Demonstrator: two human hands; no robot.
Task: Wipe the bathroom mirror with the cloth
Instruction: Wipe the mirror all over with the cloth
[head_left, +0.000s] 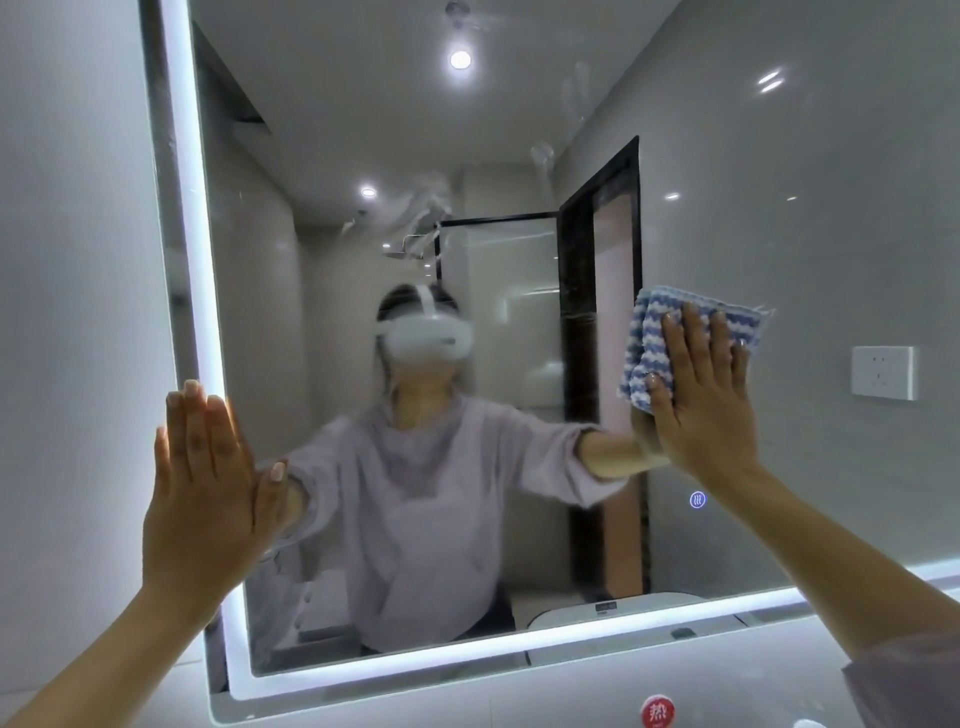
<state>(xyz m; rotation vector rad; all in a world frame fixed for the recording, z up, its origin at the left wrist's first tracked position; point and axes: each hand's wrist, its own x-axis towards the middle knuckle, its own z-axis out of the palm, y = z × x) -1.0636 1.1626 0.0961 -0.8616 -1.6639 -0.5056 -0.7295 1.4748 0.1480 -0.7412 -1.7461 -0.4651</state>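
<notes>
A large wall mirror (519, 130) with a lit white border fills the view. White smears mark the glass above the centre and towards the upper right. My right hand (706, 400) presses a blue-and-white striped cloth (675, 322) flat against the glass at the right of centre, fingers spread over it. At the mirror's left edge my left hand (208, 483) rests flat on the lit border, fingers together and nothing in it. My reflection, wearing a white headset and a lilac top, shows in the middle of the glass.
A small glowing touch button (697, 500) sits on the glass below my right hand. A red round sticker (657, 713) is on the wall under the mirror. The reflection shows a wall socket, a dark door frame and a shower screen. Grey wall lies to the left.
</notes>
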